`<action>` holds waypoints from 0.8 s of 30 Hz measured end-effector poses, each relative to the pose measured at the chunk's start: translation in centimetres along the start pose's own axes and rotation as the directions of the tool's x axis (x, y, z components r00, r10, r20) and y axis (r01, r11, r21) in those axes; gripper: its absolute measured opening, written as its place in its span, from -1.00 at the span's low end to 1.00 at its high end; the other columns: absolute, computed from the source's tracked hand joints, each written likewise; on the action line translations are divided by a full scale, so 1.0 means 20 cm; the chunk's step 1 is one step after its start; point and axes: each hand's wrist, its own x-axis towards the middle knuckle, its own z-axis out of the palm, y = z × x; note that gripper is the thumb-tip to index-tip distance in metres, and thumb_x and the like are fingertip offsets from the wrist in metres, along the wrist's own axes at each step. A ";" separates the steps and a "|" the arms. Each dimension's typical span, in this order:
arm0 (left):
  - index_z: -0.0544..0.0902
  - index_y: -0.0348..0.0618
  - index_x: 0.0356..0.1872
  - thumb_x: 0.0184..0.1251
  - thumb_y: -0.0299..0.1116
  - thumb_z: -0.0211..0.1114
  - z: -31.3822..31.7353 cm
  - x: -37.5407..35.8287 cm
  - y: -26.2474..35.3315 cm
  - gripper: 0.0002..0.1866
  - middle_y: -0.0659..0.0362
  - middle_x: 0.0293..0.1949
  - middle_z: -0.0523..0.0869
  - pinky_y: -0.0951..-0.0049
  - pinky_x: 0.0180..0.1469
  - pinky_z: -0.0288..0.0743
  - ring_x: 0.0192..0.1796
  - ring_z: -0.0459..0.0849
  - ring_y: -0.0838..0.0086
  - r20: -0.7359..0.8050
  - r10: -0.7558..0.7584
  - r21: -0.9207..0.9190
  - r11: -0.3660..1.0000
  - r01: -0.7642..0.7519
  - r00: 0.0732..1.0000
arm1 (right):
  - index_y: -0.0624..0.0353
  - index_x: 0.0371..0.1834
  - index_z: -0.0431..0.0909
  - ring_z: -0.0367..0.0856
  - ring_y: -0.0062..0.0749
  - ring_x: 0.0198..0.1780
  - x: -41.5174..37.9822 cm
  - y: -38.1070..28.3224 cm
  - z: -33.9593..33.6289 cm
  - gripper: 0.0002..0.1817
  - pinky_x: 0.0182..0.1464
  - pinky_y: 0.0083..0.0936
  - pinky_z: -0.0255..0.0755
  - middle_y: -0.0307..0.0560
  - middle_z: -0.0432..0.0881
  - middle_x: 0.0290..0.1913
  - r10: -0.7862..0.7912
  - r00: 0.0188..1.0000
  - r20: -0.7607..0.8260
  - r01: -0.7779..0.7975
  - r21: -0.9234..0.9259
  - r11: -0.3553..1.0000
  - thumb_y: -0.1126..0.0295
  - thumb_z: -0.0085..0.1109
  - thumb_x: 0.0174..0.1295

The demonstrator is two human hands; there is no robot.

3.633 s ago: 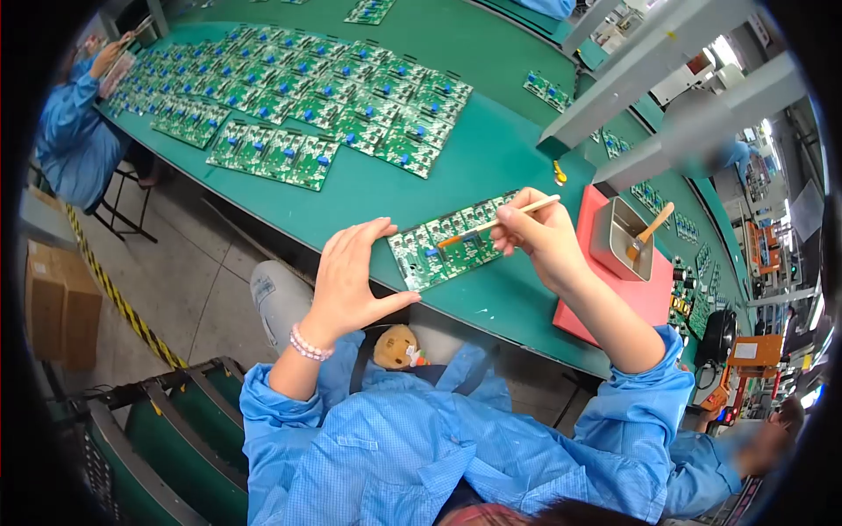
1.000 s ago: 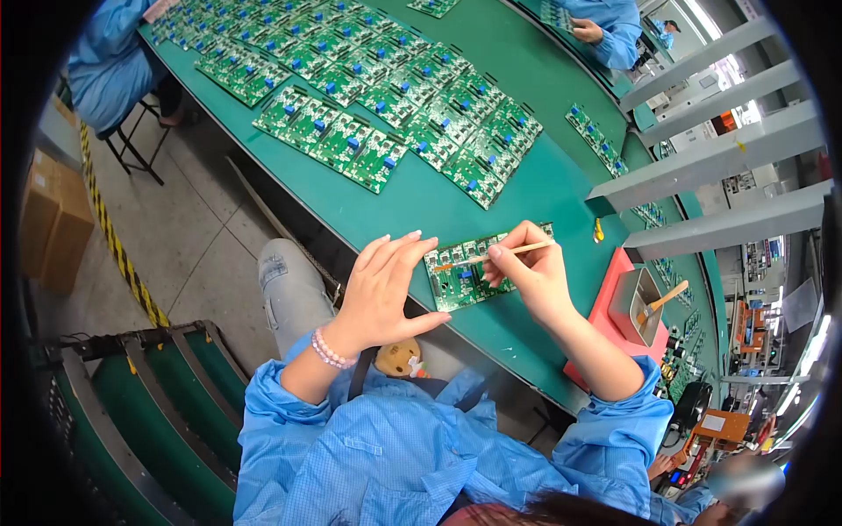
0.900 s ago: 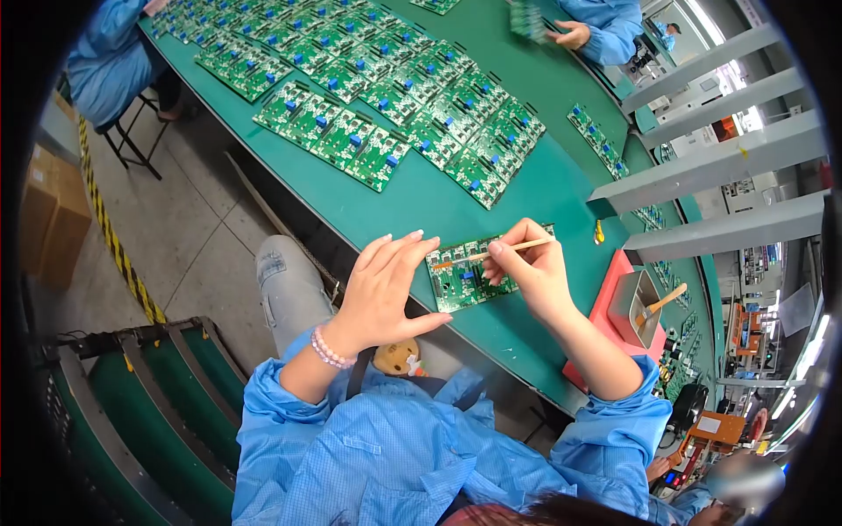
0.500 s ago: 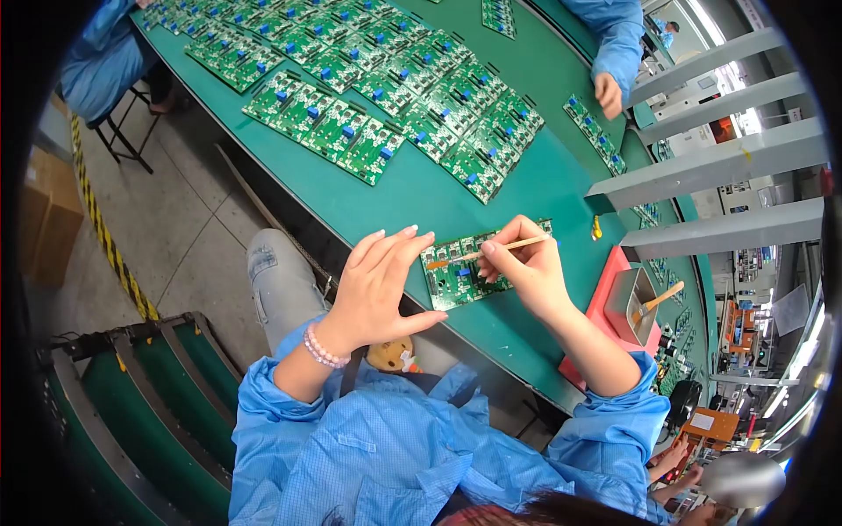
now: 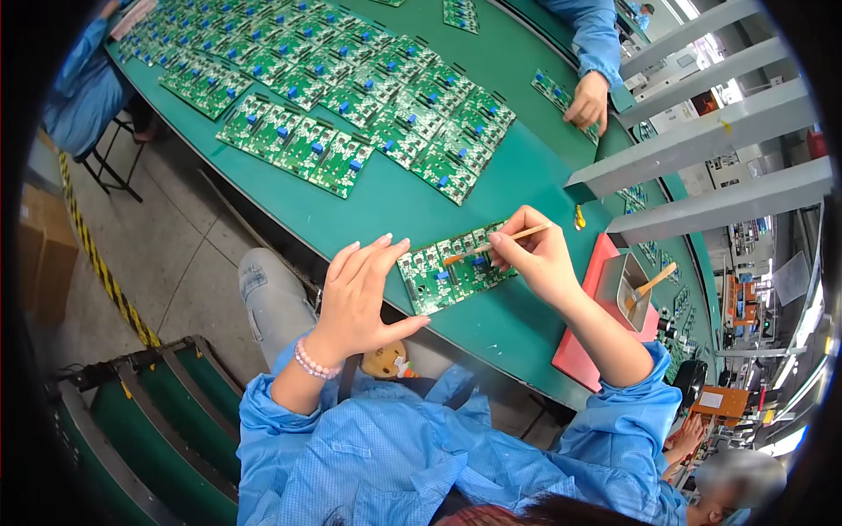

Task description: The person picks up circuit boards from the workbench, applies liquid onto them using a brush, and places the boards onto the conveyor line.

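Observation:
A green circuit board with blue components lies on the green table near its front edge. My right hand pinches a thin brush by its light wooden handle, over the right part of the board. The brush's orange-brown tip points left and is right at the board's components. My left hand is open and holds nothing, its fingers spread and the thumb stretched out beside the board's left end. Part of the board's right side is hidden behind my right hand.
Several rows of similar circuit boards cover the table's far left. At right, a metal tray with another wooden-handled brush stands on a red mat. Grey bars rise beyond. Another person's hand touches a board across the table.
The brush tip has shifted right along the board, with my right hand. My left hand stays spread at the left end. The other person's hand has come down onto a board. The view has shifted slightly.

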 end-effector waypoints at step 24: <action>0.37 -0.23 0.30 -0.08 0.08 0.52 0.02 -0.01 0.00 -0.07 0.11 0.24 0.59 0.11 0.42 0.06 0.38 0.43 0.22 0.001 -0.001 0.018 1.000 0.001 1.000 | 0.23 -0.36 0.42 0.58 -0.65 -0.40 -0.01 0.08 -0.31 -0.78 -0.34 -0.65 0.48 -0.20 0.60 -0.43 -0.061 0.981 -0.185 0.002 -0.303 0.953 0.40 0.27 0.30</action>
